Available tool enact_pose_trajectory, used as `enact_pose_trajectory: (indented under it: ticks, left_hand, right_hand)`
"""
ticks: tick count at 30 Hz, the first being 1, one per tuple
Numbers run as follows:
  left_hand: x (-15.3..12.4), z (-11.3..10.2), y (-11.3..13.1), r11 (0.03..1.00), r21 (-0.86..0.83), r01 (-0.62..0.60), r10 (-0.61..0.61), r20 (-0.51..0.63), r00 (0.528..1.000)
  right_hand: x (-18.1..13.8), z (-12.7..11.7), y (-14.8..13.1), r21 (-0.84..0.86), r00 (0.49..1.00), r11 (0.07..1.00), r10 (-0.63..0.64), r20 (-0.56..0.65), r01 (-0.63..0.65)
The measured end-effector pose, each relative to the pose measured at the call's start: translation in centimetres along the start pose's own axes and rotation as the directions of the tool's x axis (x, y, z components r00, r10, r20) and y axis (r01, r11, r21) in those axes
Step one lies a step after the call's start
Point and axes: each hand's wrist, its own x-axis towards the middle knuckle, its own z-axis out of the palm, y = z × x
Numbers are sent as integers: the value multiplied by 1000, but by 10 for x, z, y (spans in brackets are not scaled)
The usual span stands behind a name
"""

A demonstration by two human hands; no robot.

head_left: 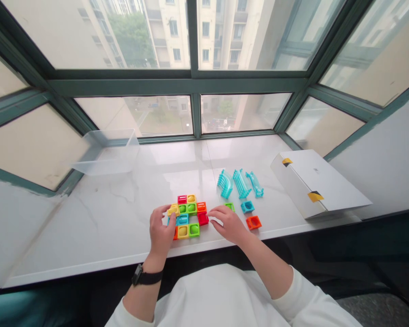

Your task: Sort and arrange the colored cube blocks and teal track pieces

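Observation:
My left hand (162, 229) is closed on a yellow block (173, 210) at the left side of a group of coloured blocks (183, 232). The group holds red, yellow, green, orange and blue square pieces, laid close together. Beside its right edge is my right hand (229, 223), fingers stretched out and bent a little, close to a red block (203, 219); whether they touch it I cannot tell. A green block (229, 206) lies partly hidden behind that hand. Farther right are a blue block (247, 207) and an orange block (254, 222).
Several clear turquoise track pieces (241, 184) lie behind the loose blocks. A clear plastic bin (112, 167) stands at the back left, and a white box (322, 179) with yellow-black tape at the right. Windows (195, 84) enclose the white marble-look ledge (122, 222).

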Motion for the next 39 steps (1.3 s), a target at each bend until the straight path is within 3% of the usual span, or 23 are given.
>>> enact_pose_trajectory:
  ticks: [6,11,17,20,24,29,32,36,39]
  left_hand:
    - [18,-1,-39,994,33,105,-109,184,977]
    - [20,-1,-49,995,50,90,-99,244,965]
    - [20,-9,-43,986,-24,166,-159,175,972]
    - [18,-9,-37,962,-165,219,-198,133,971]
    - [16,-6,-17,855,-424,297,-232,199,952]
    - [11,-3,13,715,-567,410,-270,317,909]
    - [8,-2,25,574,-657,489,-274,409,871]
    - [4,0,33,410,-723,556,-242,501,831]
    - [0,3,37,375,-724,579,-195,549,813]
  right_hand:
    - [4,35,-5,-57,986,997,-44,159,54]
    - [3,61,-7,-131,960,987,-52,275,91]
    - [1,75,2,-170,944,979,-55,325,116]
    - [3,75,3,-150,944,983,-54,326,109]
    - [7,77,4,-131,948,985,-63,312,108]
    - [11,85,7,-123,952,985,-80,296,121]
    - [13,83,6,-65,958,992,-83,275,104]
    - [18,61,-5,121,996,993,-13,92,2]
    - [24,34,-16,280,1000,960,1,-26,7]
